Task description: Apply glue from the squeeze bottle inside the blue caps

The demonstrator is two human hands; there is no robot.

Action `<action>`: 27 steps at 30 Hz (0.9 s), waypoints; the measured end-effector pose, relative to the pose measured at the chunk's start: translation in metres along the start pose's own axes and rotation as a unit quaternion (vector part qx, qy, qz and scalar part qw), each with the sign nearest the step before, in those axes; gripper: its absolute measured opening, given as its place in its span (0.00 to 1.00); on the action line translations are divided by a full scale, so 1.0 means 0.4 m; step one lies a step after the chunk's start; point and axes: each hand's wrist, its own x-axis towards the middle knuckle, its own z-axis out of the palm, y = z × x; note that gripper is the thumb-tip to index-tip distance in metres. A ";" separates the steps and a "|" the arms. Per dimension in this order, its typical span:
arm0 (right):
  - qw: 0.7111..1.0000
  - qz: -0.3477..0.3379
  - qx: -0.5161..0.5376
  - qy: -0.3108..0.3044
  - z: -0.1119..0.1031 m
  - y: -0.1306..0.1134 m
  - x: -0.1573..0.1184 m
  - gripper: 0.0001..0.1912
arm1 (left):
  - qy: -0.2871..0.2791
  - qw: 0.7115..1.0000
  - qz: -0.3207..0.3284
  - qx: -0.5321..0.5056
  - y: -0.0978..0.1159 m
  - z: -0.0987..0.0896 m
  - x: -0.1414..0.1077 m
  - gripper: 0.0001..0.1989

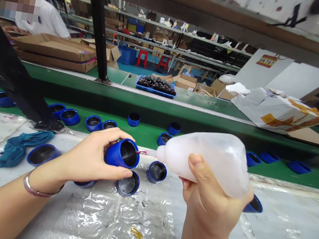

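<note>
My left hand [95,157] is closed around a blue cup-shaped part [114,153] with a black inside, tilted so its mouth faces right. In my right hand [214,191] is a translucent white squeeze bottle [207,154], lying almost level. Its thin nozzle points left and its reddish tip reaches the rim of the held part. I cannot make out whether liquid is coming out. Below the held part, another blue cup-shaped part [128,184] stands on the plastic-covered table, and one more blue part [157,172] sits just right of it.
Several blue parts [93,122] line the green conveyor [153,119] behind the table. A teal cloth [20,148] lies at the left near a dark post [17,65]. A blue tray [155,90] of black pieces and a white box [275,109] stand farther back. A person [49,19] is at far left.
</note>
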 end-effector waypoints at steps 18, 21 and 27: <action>0.999 -0.008 -0.019 -0.050 -0.020 -0.006 0.002 0.21 | 0.099 0.978 0.143 0.111 -0.002 0.006 -0.005 0.25; 0.999 0.007 -0.009 -0.053 -0.019 -0.011 -0.002 0.22 | 0.112 0.975 0.158 0.107 -0.007 0.008 -0.007 0.26; 0.997 0.031 -0.002 -0.065 -0.016 -0.015 -0.006 0.23 | 0.121 0.976 0.166 0.069 -0.026 0.019 -0.001 0.28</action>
